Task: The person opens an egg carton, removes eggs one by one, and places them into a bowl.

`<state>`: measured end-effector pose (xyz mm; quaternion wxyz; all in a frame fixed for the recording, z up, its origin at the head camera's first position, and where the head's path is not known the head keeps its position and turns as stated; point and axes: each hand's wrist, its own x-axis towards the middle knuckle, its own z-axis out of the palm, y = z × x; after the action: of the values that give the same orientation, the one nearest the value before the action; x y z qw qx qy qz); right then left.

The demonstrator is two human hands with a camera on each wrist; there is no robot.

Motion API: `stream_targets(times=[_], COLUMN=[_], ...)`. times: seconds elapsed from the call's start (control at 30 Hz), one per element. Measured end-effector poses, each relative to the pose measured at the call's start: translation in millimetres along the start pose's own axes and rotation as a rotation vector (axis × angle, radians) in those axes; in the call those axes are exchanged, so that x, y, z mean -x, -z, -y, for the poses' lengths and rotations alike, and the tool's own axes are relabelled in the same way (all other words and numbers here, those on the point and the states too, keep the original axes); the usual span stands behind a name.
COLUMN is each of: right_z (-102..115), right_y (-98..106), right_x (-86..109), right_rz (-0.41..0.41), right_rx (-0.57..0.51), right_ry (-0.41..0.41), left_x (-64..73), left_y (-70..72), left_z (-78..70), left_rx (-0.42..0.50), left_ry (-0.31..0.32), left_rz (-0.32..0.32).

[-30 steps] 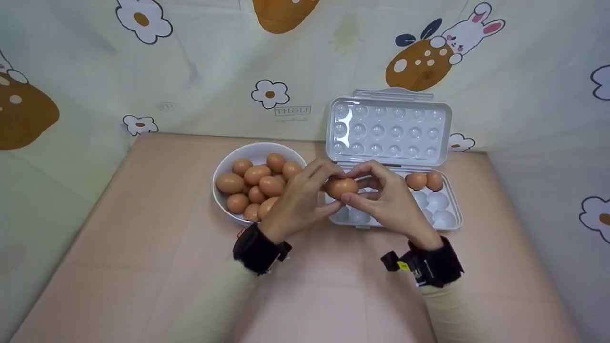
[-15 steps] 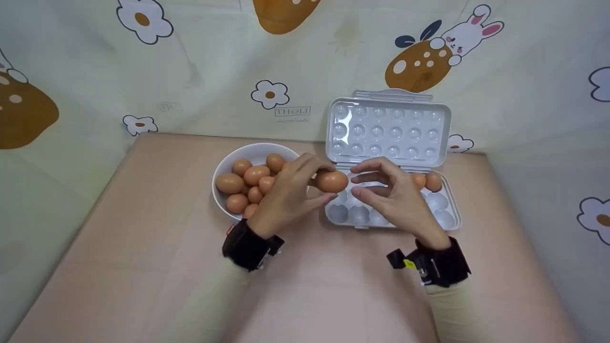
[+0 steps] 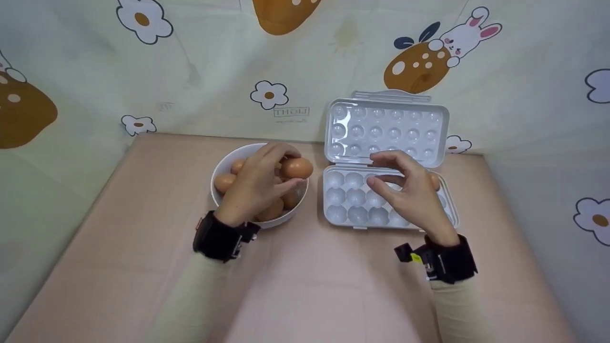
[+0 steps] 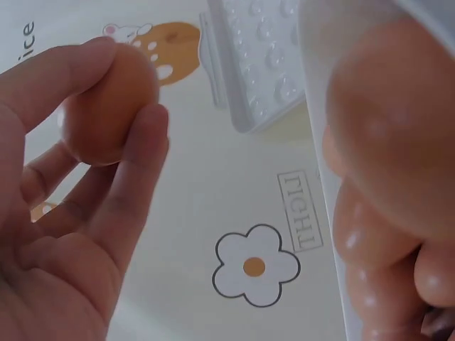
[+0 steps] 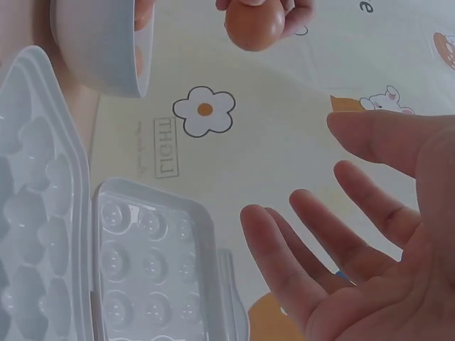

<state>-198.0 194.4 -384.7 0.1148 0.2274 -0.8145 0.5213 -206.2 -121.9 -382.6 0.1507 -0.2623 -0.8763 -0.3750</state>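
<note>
Between thumb and fingers my left hand [image 3: 259,183] pinches a brown egg [image 3: 297,168], raised over the right side of a white bowl [image 3: 224,164]. The left wrist view shows this egg [image 4: 110,106] gripped at the fingertips. More brown eggs [image 3: 225,182] lie in the bowl, partly covered by the hand. My right hand [image 3: 414,190] hovers above the egg box [image 3: 356,196], thumb and fingers apart and holding nothing, as the right wrist view confirms. An egg [image 3: 434,181] shows at the box's back right, mostly behind that hand.
The box's dimpled lid [image 3: 387,128] stands raised against the patterned backdrop [image 3: 200,62]. Bowl and box sit side by side on the pinkish tabletop [image 3: 305,286], with a narrow gap between them. Black camera straps [image 3: 219,238] wrap both wrists.
Both hands were on the egg a second ago. The right hand let go, and the left hand carried the egg left to the bowl. My right hand shifted slightly right.
</note>
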Motion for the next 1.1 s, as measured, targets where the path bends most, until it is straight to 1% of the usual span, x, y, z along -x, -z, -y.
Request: stream_targets(times=[0.13,0.23,0.33,0.43,0.53,0.67,0.7,0.77,0.9,0.93,1.0,1.1], right_z=[-7,-9,-10,-11,-13,-17,-18,-19,-21,-22,-23,-25], right_y=[11,19,27,32,35,38,39,41,45,46,48,52], right_x=[0.0,0.2,0.8,0.2,-1.0,-1.1,-1.0,-0.5,-0.1,0.0,0.1,0.9], right_rz=[-0.028,-0.053,-0.084,-0.107,-0.122,-0.122,-0.121,-0.121,-0.121,-0.122,-0.125,-0.131], right_rx=[0.052,0.074,0.095,0.099,0.108,0.161,0.175,0.200,0.233,0.241,0.254,0.262], right_ry=[0.003,-0.021,-0.039,-0.037,-0.026,-0.025,-0.027,-0.034,-0.057,-0.065,-0.081,-0.099], left_x=[-1.9,-4.3,-10.0,-16.7,-24.1,-33.7,-35.7,-39.0,-42.0,-42.5,-43.4,-45.3], left_y=[3.4,5.4,6.4,7.7,8.0,5.9,5.2,3.8,1.8,1.3,0.0,-2.1], left_z=[3.2,3.9,4.1,5.5,8.5,14.1,15.4,18.0,20.9,21.4,22.0,21.8], left_rx=[-0.045,-0.078,-0.105,-0.146,-0.171,-0.184,-0.191,-0.205,-0.228,-0.234,-0.236,-0.236], left_ry=[0.040,0.057,0.086,0.111,0.108,0.096,0.102,0.130,0.218,0.228,0.222,0.195], left_rz=[0.094,0.191,0.280,0.349,0.407,0.462,0.474,0.493,0.528,0.535,0.544,0.552])
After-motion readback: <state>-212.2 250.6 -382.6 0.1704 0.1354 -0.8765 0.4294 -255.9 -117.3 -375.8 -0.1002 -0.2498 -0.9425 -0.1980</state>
